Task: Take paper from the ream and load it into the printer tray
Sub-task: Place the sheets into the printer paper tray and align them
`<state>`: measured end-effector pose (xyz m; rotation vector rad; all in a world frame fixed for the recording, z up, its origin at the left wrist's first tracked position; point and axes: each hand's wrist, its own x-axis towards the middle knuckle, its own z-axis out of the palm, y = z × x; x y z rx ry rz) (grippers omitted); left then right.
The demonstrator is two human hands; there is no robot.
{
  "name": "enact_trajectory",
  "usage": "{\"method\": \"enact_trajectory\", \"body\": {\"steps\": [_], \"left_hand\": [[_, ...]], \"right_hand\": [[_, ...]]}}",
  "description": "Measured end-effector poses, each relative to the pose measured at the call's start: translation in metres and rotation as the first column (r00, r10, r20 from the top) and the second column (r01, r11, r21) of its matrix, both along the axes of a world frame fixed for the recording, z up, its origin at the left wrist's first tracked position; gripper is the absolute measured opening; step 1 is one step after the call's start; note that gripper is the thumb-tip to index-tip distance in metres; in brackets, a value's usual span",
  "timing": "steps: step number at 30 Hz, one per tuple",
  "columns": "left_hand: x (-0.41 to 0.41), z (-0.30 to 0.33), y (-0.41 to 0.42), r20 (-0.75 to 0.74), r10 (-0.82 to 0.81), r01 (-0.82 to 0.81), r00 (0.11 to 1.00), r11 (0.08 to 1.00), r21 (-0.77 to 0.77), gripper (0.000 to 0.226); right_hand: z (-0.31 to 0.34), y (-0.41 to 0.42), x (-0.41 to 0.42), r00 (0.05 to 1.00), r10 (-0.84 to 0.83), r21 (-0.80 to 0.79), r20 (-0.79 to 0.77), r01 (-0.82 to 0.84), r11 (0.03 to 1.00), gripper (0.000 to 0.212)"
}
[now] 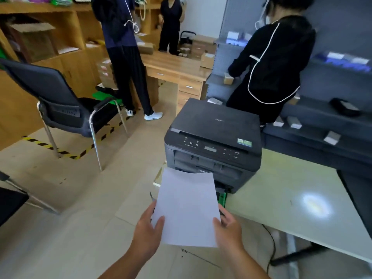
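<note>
A white stack of paper (187, 208) is held flat in front of a dark grey printer (213, 141). My left hand (147, 232) grips the paper's left edge, thumb on top. My right hand (227, 226) grips its right edge. The paper's far edge reaches the printer's lower front, where the pulled-out tray (222, 195) with green parts is mostly hidden under the sheets. The ream is not in view.
The printer stands on a pale table (281, 198) at its left corner. A black office chair (60, 105) is to the left. A person in black (277, 63) stands behind the printer at grey shelves; two more stand near a wooden desk (175, 67).
</note>
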<state>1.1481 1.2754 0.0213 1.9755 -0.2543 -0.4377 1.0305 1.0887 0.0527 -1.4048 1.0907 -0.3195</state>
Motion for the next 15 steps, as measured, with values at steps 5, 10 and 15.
{"method": "enact_trajectory", "body": {"steps": [5, 10, 15], "left_hand": [[0.009, -0.012, -0.023, -0.01, -0.09, 0.09, 0.996, 0.996, 0.019, 0.05], [0.011, -0.024, -0.03, -0.026, -0.14, 0.141, 0.99, 0.989, 0.053, 0.049], [0.02, -0.039, -0.037, -0.076, -0.137, 0.144, 0.988, 0.984, 0.104, 0.05]], "right_hand": [[-0.023, -0.016, -0.005, 0.997, -0.057, -0.014, -0.057, 0.056, 0.998, 0.048], [-0.05, -0.022, -0.007, 0.991, -0.073, 0.117, -0.109, 0.086, 0.989, 0.047], [-0.065, -0.026, -0.006, 0.986, -0.084, 0.126, -0.147, 0.103, 0.987, 0.048]]}}
